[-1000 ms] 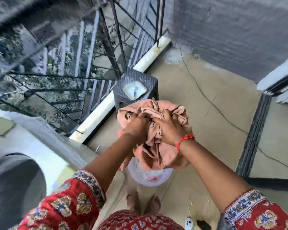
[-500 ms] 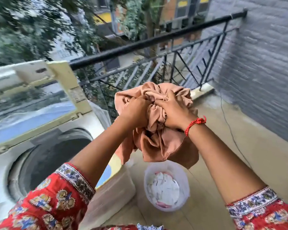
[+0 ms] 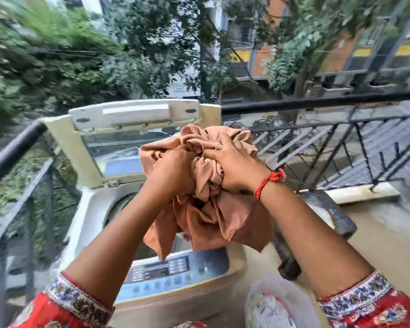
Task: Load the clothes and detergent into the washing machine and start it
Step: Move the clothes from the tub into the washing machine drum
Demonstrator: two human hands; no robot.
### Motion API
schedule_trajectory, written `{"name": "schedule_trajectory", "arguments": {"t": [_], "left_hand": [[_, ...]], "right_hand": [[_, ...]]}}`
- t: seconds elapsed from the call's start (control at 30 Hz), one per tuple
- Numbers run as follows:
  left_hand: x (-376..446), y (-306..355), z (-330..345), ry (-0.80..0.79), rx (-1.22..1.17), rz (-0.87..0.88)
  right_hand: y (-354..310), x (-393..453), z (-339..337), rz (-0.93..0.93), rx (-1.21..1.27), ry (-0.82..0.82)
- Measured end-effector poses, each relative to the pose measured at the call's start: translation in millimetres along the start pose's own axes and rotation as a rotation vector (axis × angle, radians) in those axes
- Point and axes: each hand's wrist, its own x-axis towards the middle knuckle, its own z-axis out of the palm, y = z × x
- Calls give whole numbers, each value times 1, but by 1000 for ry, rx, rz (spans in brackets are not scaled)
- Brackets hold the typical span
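Both hands, left hand (image 3: 173, 171) and right hand (image 3: 234, 166), clamp the bunched cloth (image 3: 213, 209). It hangs directly above the washing machine (image 3: 88, 223) drum opening, lid raised.

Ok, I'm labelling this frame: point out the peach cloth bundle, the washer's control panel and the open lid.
peach cloth bundle (image 3: 225, 218): head view, hanging lower folds.
control panel (image 3: 161, 268): head view, dark display area.
open lid (image 3: 137, 114): head view, raised upper edge.

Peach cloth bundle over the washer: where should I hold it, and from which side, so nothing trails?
Grip the gathered folds at the top of the peach cloth bundle, from above, as the left hand and right hand do now. Loose ends hang beneath, toward the open drum, so a lower grip would probably let the cloth spill.
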Motion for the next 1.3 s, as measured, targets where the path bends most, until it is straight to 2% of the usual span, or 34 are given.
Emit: {"name": "schedule_trajectory", "arguments": {"t": [0.2,0.5,0.8,1.3], "left_hand": [[-11,-99,-16,40,-18,-82],[-30,-194,0,-79,-60,-161],[-32,-208,52,-179,-5,-270],[-35,-211,115,-322,11,-337]], "right_hand": [[-73,67,22,-85,-3,-51],[-132,132,90,-65,-8,-180],[-113,148,137,-42,-20,-274],[-84,147,195,-29,21,-360]]}}
